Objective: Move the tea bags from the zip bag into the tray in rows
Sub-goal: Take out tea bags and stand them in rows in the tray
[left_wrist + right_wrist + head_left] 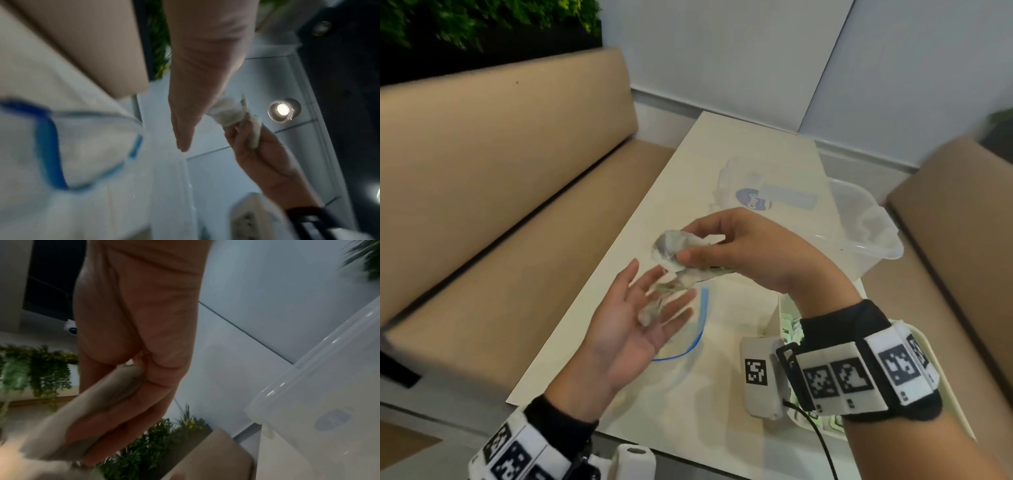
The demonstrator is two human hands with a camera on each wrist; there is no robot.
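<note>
While right hand [743,250] grips one crumpled zip bag [674,250], left hand [633,322] spread wide, one tray [774,318].

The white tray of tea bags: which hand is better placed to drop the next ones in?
Likely the right hand: it grips crumpled pale tea bags and the white tray sits under its wrist. The left hand lies open, farther away.

Tan benches [500,171] flank a cream table [722,164] (greenery [482,20] above), pale walls [756,51].

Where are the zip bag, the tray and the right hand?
zip bag [700,329]: head view, blue zip edge.
tray [774,317]: head view, near-left wall.
right hand [753,251]: head view, back of hand.
</note>
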